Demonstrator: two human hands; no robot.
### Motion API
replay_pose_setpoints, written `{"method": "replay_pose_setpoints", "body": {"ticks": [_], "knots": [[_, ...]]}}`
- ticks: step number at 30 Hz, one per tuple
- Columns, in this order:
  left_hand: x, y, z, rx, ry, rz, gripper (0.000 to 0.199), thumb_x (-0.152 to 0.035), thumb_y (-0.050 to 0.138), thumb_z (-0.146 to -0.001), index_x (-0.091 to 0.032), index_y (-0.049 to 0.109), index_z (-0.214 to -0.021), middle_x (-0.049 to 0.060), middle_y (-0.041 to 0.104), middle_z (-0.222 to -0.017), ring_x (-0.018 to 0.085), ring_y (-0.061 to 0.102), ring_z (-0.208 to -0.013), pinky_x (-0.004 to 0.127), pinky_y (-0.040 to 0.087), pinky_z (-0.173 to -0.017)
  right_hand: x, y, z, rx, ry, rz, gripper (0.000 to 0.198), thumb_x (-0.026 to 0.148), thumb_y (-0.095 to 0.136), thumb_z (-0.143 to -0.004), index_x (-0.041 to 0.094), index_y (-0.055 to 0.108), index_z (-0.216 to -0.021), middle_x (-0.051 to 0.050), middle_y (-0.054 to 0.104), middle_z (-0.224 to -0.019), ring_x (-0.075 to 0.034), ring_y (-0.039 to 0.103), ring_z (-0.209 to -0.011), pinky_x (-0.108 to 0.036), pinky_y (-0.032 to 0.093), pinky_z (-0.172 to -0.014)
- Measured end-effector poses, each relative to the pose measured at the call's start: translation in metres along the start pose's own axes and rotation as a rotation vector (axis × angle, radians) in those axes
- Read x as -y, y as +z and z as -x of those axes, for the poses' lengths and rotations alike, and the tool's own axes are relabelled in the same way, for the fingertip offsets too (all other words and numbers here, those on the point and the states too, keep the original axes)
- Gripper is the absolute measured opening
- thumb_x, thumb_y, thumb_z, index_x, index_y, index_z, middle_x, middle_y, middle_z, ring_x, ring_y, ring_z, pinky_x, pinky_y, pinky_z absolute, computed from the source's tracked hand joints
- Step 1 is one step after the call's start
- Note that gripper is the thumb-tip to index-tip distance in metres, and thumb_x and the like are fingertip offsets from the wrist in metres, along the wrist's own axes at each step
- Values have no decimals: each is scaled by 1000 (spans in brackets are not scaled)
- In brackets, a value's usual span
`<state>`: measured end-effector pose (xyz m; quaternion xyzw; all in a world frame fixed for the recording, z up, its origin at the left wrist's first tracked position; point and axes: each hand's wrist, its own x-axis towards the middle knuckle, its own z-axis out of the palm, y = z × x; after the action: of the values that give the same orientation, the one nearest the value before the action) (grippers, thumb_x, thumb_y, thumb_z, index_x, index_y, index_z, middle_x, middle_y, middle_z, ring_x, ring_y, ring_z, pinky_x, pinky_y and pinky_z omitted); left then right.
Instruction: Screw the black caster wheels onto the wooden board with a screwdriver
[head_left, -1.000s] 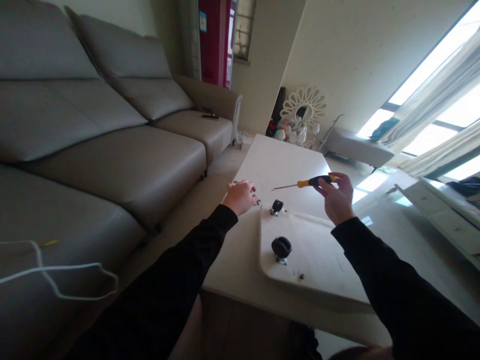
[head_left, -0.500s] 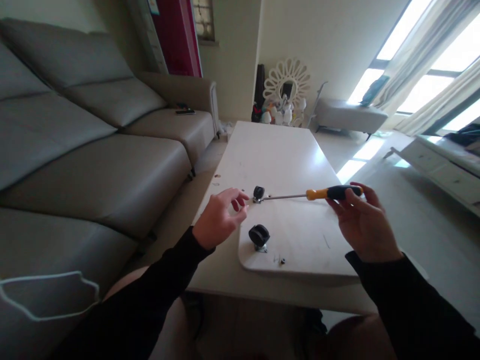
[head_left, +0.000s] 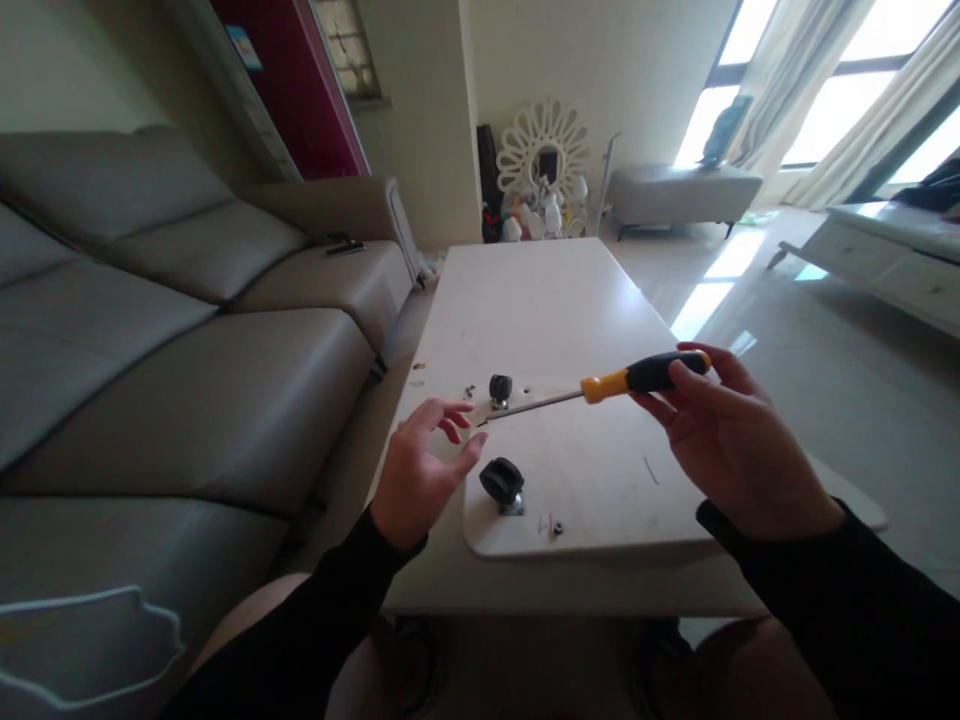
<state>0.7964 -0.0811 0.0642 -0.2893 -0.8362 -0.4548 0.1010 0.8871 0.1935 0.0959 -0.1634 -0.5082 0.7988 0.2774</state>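
My right hand [head_left: 731,430] holds a screwdriver [head_left: 606,386] with a yellow and black handle, its long shaft pointing left. A small dark piece, perhaps a screw [head_left: 482,423], sits at the shaft's tip. My left hand [head_left: 424,465] is just left of that tip, thumb and fingers apart, with nothing visible between them. Two black casters stand wheel-up on a white board with rounded corners [head_left: 600,480]: the far caster [head_left: 500,388] behind the shaft, the near caster [head_left: 502,482] closer to me. A small dark round part [head_left: 557,528] lies near the board's front edge.
The board lies on a long white table [head_left: 525,290]. Small loose hardware [head_left: 469,391] lies left of the far caster. A grey sofa [head_left: 285,370] runs along the left, and a white low cabinet [head_left: 885,255] stands at the right. A bench [head_left: 682,195] is by the window.
The screwdriver tip has come away from the far caster, toward me and left, and the handle is tilted up more. My left hand has opened wider. The camera view has shifted.
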Motion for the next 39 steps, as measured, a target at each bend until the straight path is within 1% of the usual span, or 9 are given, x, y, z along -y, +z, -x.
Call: {"method": "replay_pose_setpoints", "body": {"ticks": [4,9,16,21,28,34,39], "knots": [[-1,-1,0,1,19,-16,12,-31,70,-89,-22,68,-97,2,70,-88,18,65,-76,37,54,-78,-3,0,2,11,7,16,25,22,84,-77,30,69,-95,4,68,-95,-15,73,-98,-38,67,-93],[-1,-1,1,-3,8,-47,10,-30,68,-88,-23,68,-95,3,71,-89,19,65,-76,40,54,-81,-6,0,3,41,-23,55,23,24,82,-80,32,68,-98,4,69,-98,-17,73,-103,-42,66,-97],[0,-2,0,-8,21,-38,6,-27,67,-89,-22,69,-92,2,70,-88,18,64,-76,39,53,-79,-5,3,5,17,5,31,25,22,84,-77,30,69,-94,4,67,-95,-15,72,-98,-40,66,-95],[0,-3,0,6,6,-47,7,-27,67,-89,-21,69,-94,2,70,-90,18,64,-76,38,53,-78,-4,5,5,-1,15,18,25,21,84,-75,29,69,-93,4,66,-93,-14,72,-94,-37,67,-91],[0,-3,0,33,-24,-56,9,-30,67,-89,-23,70,-92,2,71,-87,19,65,-75,39,54,-79,-4,3,5,30,-6,54,25,24,84,-77,30,68,-95,3,68,-97,-16,72,-101,-41,66,-96],[1,-2,0,38,-38,-58,9,-30,67,-89,-23,71,-93,1,72,-81,20,66,-75,39,53,-78,-3,4,6,17,8,10,26,21,85,-75,29,68,-94,3,66,-96,-16,72,-97,-40,67,-95],[-1,-2,0,48,-33,-64,9,-31,67,-89,-23,71,-91,2,72,-81,20,67,-75,39,54,-78,-2,5,7,16,13,11,27,21,84,-75,29,67,-94,3,66,-96,-16,72,-98,-42,66,-98]]}}
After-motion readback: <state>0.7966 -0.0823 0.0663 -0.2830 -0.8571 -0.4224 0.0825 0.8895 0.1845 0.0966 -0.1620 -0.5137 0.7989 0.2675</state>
